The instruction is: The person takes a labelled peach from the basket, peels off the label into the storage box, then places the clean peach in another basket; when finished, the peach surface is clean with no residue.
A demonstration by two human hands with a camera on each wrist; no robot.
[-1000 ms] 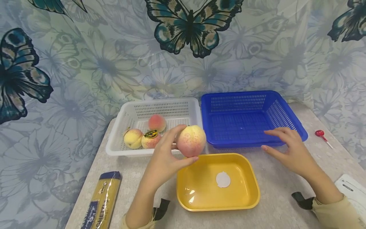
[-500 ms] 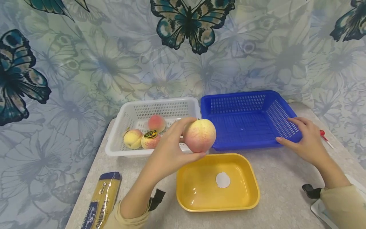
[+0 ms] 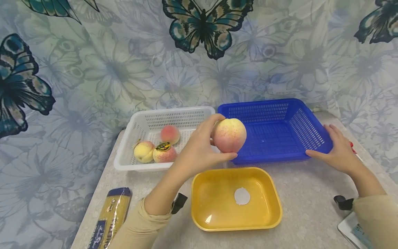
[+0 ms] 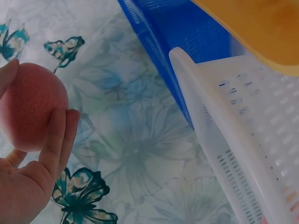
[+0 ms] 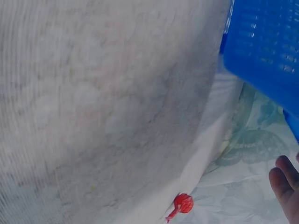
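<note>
Carried further right since a second ago: round pink-yellow peach (image 3: 229, 135), gripped in left hand (image 3: 199, 152), now over near-left corner of blue perforated plastic basket (image 3: 311, 135); looks headed in. Right hand (image 3: 337, 152), slid over, steadying its right rim, fingers fairly straight. White perforated plastic basket (image 3: 130, 138) holding three peaches (image 3: 155, 147). Yellow plastic tray (image 3: 273, 193) with only a white disc (image 3: 242, 196).

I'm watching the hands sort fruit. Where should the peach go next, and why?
Probably lower the round pink-yellow peach, held by the left hand, into the blue slotted plastic basket: it hangs at that basket's near-left edge while the right hand steadies the near-right corner.
</note>
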